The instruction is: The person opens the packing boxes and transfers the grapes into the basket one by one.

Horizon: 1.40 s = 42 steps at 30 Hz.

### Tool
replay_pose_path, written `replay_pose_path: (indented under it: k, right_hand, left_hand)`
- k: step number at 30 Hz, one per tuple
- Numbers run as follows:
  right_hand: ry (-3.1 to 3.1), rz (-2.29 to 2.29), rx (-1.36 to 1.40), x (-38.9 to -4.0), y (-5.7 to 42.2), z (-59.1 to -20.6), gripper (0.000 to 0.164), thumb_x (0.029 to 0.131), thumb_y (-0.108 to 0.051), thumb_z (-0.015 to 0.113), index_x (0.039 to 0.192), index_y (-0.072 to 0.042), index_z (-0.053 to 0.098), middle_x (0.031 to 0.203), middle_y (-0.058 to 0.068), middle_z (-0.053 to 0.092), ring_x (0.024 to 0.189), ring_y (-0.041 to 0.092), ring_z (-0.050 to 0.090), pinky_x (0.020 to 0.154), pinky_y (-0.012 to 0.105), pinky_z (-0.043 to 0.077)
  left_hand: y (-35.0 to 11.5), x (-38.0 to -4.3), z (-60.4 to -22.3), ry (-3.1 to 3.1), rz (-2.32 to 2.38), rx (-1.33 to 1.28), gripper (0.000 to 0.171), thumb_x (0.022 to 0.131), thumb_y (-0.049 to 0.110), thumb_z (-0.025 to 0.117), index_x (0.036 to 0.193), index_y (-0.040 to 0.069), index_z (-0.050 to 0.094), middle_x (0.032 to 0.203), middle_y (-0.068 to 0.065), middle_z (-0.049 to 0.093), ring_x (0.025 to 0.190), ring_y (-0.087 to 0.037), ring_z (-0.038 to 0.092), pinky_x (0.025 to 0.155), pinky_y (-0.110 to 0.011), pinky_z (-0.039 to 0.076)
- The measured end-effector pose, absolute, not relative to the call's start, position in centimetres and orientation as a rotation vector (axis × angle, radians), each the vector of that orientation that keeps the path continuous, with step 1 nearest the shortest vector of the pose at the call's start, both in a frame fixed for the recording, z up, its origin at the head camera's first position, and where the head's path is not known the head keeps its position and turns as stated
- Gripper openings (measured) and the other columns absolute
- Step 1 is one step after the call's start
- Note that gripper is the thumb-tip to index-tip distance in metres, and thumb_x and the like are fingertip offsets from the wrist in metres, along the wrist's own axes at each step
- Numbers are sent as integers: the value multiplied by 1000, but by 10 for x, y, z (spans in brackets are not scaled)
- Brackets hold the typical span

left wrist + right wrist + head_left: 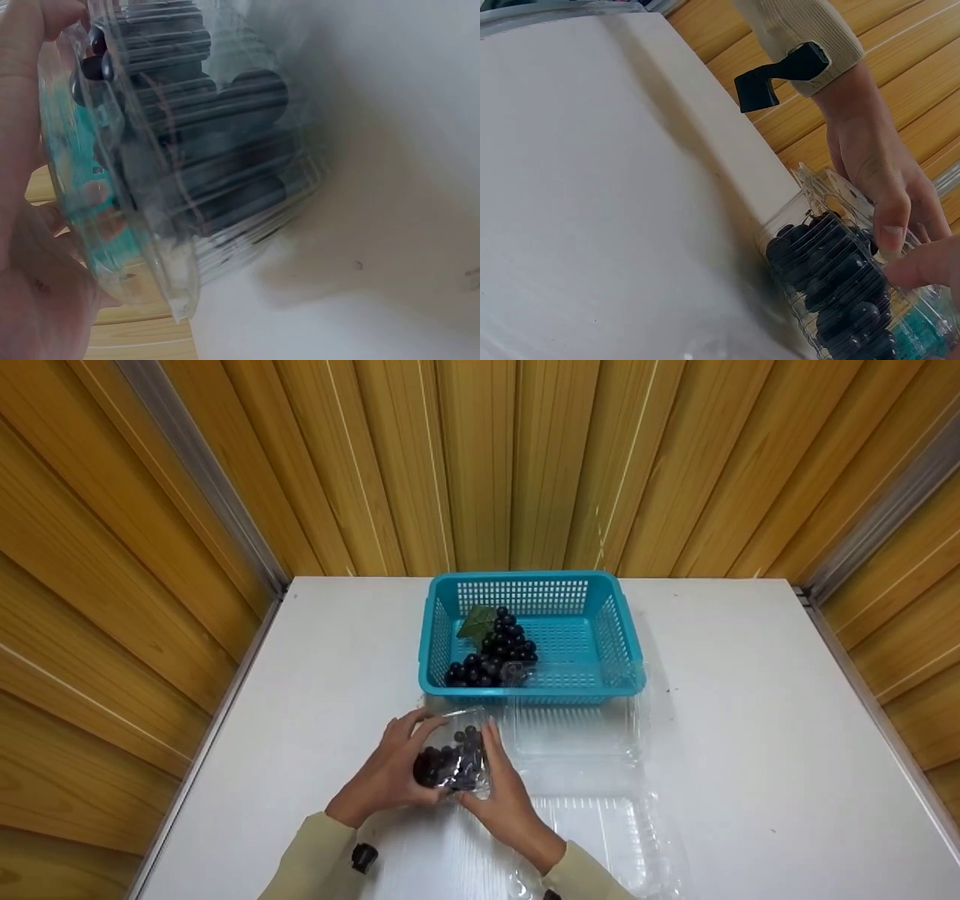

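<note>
Both hands hold a small clear plastic clamshell box (450, 724) above the table, just in front of the basket. Dark round grapes (251, 101) show through its ribbed wall. My left hand (390, 772) grips the box's left side, thumb at the near edge and fingers over the far edge. On the opposite side, my right hand (506, 804) grips it with thumb near and fingers along the wall. In the right wrist view the box is tilted, the left thumb (892, 229) pressing at its rim.
A teal basket (631, 660) at the back holds a bunch of dark grapes (510, 641) with a green leaf (475, 624). Beside my right hand lies a larger clear container, its lid half (577, 731) leaning over the basket rim and its tray half (600, 832) nearer me.
</note>
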State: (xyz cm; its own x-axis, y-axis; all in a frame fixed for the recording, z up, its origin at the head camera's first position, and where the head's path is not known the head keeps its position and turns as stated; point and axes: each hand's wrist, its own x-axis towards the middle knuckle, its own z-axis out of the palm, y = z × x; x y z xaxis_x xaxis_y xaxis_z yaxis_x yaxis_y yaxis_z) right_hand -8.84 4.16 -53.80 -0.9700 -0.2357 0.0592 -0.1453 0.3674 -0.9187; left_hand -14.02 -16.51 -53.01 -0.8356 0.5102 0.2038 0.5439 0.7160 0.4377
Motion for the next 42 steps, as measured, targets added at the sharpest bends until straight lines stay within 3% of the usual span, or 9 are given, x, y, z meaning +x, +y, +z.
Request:
replay_pose_path:
  k: [8,17,26,35,42]
  right_hand:
    - [2516,-1688,-378,-87,41,-537,96,84,1,64,156,-9,1,164,13,-5,149,37,7,115,59,20]
    - [2426,-1695,-348,-86,43,-534,88,92,2,50,156,-22,-6,164,5,-11,150,34,0,117,60,14]
    - [2422,-1713,-338,-87,43,-532,81,93,7,43,156,-18,-1,164,6,-6,150,37,2,116,60,13]
    - [2414,-1704,-343,-90,45,-530,83,90,10,43,156,-17,1,164,5,-5,150,36,4,117,58,15]
    - [2382,-1752,-340,-88,46,-532,78,93,12,36,157,-19,4,163,13,2,149,36,10,117,55,19]
  left_hand:
    - [-163,-140,-529,-2852,-799,-879,93,63,47,85,143,25,41,148,-6,38,130,-26,40,106,-55,39]
    - [-162,-143,-530,-2830,-815,-898,88,66,44,83,141,23,43,145,-5,42,132,-24,41,111,-60,30]
    - [-162,-144,-530,-2844,-822,-893,88,66,42,83,142,23,43,145,-5,41,125,-22,41,99,-46,47]
    - [-162,-145,-529,-2841,-849,-914,85,70,41,82,143,29,40,142,0,43,118,-18,43,96,-43,49]
    - [-170,-148,-523,-2844,-1098,-894,83,70,22,80,143,21,41,141,3,48,126,-20,46,102,-48,44]
